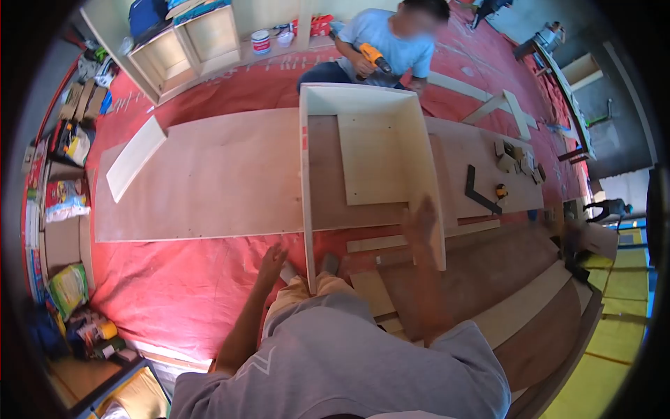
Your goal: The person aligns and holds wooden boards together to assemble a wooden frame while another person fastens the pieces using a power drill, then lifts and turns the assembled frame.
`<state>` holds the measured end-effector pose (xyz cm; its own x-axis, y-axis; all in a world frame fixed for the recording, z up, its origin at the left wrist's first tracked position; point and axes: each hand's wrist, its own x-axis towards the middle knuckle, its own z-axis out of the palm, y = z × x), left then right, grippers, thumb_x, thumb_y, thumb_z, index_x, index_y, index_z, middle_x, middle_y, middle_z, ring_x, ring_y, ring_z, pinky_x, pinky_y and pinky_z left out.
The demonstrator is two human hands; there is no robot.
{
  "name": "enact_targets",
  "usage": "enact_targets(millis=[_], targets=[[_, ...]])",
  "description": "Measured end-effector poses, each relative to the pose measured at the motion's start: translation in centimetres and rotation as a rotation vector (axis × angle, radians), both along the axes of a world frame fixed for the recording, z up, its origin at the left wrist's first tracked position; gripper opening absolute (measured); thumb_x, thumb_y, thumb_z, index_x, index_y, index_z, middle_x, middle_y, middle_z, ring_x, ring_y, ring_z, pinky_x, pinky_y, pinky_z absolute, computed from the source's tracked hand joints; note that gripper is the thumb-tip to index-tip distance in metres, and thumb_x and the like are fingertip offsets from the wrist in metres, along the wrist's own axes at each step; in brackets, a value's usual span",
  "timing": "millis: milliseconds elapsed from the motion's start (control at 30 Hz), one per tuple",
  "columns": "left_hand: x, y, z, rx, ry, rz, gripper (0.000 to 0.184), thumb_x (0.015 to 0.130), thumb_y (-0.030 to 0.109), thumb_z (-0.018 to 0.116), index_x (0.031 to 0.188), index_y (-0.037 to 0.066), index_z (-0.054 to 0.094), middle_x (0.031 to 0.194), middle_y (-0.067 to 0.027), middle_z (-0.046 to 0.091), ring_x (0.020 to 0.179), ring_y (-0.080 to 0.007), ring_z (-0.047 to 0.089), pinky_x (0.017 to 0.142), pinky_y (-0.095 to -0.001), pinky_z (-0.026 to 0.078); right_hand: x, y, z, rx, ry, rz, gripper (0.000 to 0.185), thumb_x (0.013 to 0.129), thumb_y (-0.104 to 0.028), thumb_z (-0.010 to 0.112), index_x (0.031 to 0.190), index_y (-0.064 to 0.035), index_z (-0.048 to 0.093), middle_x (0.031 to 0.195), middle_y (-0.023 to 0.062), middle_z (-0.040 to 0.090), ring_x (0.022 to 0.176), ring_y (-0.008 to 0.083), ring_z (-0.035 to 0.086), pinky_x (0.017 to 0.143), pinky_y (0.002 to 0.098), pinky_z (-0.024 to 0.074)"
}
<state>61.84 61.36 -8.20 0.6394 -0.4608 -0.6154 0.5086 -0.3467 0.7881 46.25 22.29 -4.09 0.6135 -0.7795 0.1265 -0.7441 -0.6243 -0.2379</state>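
A pale three-sided wooden frame (pixel 303 181), with a back and two long side panels, stands in front of me on a large brown board (pixel 230 174). A loose pale panel (pixel 373 160) lies inside it. My left hand (pixel 272 260) hangs just left of the frame's left side, fingers apart and holding nothing I can see. My right hand (pixel 421 222) is raised at the inner face of the right side panel (pixel 434 202). It is smeared by motion, so its fingers and any contact are unclear.
Across the frame a co-worker (pixel 391 42) holds a yellow drill (pixel 375 57). A white board piece (pixel 136 159) lies left. A black carpenter's square (pixel 480 192), a tape measure (pixel 501 190) and wood blocks (pixel 513 159) lie right. Stacked boards (pixel 488 279) are beside me.
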Motion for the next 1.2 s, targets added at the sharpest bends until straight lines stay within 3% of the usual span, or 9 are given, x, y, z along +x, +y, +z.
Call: enact_targets(millis=[67,133,167,367,467,867,967,1067,1200], targets=[[2.9,-3.8,-1.2,-0.019,-0.263,-0.126,0.076,0.092,0.043,0.061,0.144,-0.004,0.031,0.139,-0.0242,0.045,0.123,-0.0333,0.051,0.097,-0.0384,0.046,-1.3,-3.4,3.9,0.046,0.139,-0.168,0.074,0.088,-0.026,0.062,0.146,0.0033,0.027,0.145,0.0297,0.035,0.131,0.0449,0.039,0.105,0.0512,0.037],[5.2,-8.7,0.6,-0.027,-0.37,-0.064,0.082,0.088,0.043,0.065,0.144,-0.004,0.03,0.14,-0.0256,0.044,0.123,-0.0352,0.051,0.098,-0.0418,0.045,-3.6,-7.2,1.9,0.278,0.145,-0.149,0.071,0.087,-0.027,0.063,0.143,0.0041,0.032,0.139,0.0288,0.044,0.127,0.0428,0.045,0.103,0.0479,0.0395],[6.3,-10.8,0.2,0.014,-0.415,-0.056,0.078,0.088,0.04,0.066,0.143,-0.004,0.032,0.137,-0.0256,0.047,0.122,-0.0349,0.052,0.097,-0.042,0.046,-4.2,-8.8,0.5,0.392,0.144,-0.134,0.069,0.087,-0.028,0.063,0.142,0.0044,0.034,0.136,0.0283,0.048,0.125,0.0417,0.047,0.102,0.0462,0.0407],[7.9,-16.3,1.6,0.273,-0.582,-0.103,0.054,0.087,0.021,0.061,0.133,0.0,0.046,0.115,-0.025,0.062,0.108,-0.0363,0.061,0.092,-0.0427,0.047,-5.7,-10.9,-4.8,0.363,-0.003,-0.104,0.049,0.084,-0.026,0.063,0.122,0.0046,0.055,0.12,0.0258,0.06,0.113,0.0425,0.055,0.096,0.047,0.0436],[7.5,-16.4,1.9,0.316,-0.622,-0.079,0.048,0.086,0.017,0.06,0.13,0.001,0.05,0.109,-0.0252,0.065,0.105,-0.0385,0.063,0.091,-0.0435,0.048,-4.7,-9.6,-1.0,0.44,-0.021,-0.107,0.047,0.084,-0.025,0.063,0.119,0.0053,0.055,0.116,0.0273,0.061,0.111,0.044,0.056,0.094,0.0486,0.0444],[7.7,-16.1,0.5,0.273,-0.656,-0.056,0.048,0.088,0.018,0.057,0.13,-0.003,0.047,0.113,-0.0297,0.062,0.108,-0.0434,0.06,0.092,-0.0469,0.047,-4.7,-9.3,-1.4,0.418,0.034,-0.101,0.051,0.087,-0.024,0.063,0.124,0.0073,0.05,0.115,0.0285,0.06,0.11,0.0454,0.056,0.094,0.0491,0.0448],[7.4,-16.1,0.6,0.264,-0.604,-0.02,0.055,0.086,0.022,0.057,0.133,-0.003,0.044,0.113,-0.0311,0.061,0.109,-0.0449,0.059,0.094,-0.0482,0.047,-5.3,-9.7,-3.6,0.322,0.022,-0.119,0.053,0.086,-0.024,0.063,0.128,0.0067,0.049,0.119,0.0289,0.059,0.114,0.0437,0.055,0.097,0.0488,0.0435],[7.3,-16.5,0.9,0.364,-0.555,-0.026,0.059,0.086,0.025,0.058,0.135,-0.004,0.042,0.119,-0.0309,0.059,0.113,-0.044,0.057,0.097,-0.0484,0.045,-4.1,-9.0,0.1,0.438,0.115,-0.149,0.059,0.088,-0.027,0.06,0.134,0.0056,0.043,0.129,0.0276,0.053,0.12,0.0421,0.051,0.101,0.0479,0.0404],[7.6,-16.8,-1.3,0.322,-0.589,0.015,0.06,0.085,0.024,0.058,0.137,-0.001,0.041,0.12,-0.029,0.059,0.115,-0.0415,0.056,0.098,-0.0462,0.044,-4.0,-9.3,-0.3,0.435,0.166,-0.146,0.063,0.091,-0.03,0.056,0.141,0.003,0.038,0.14,0.0246,0.045,0.128,0.0399,0.045,0.105,0.0466,0.0367]])
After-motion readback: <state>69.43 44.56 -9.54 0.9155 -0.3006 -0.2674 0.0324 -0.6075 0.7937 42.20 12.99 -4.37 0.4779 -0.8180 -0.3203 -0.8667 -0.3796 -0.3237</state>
